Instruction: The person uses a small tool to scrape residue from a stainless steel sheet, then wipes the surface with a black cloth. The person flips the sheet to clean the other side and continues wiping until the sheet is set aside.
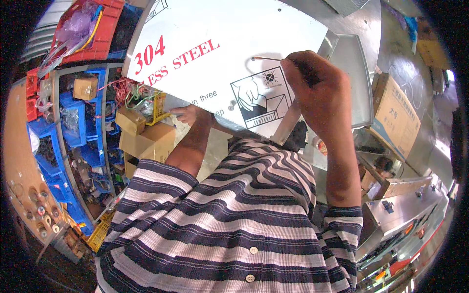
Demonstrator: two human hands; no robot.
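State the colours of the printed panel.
The panel is white with red and black print, clearest in the head view.

Rack (72,171): metal, L side, rows of blue bins (73,101) w/ misc. parts
Upper L: red crate (108,29), purple plastic inside; ribbed grey panel (34,46) behind
Far L: tan surface (22,171) w/ small round pcs.
Cartons (156,141): open, brown, nr rack, beside yellow basket (159,108)
R side: lg. printed carton (398,115), tilted in view; metal desk (386,217) below, sm. dark item on top
Floor (417,58): grey, upper R
Light: bright glare, R edge
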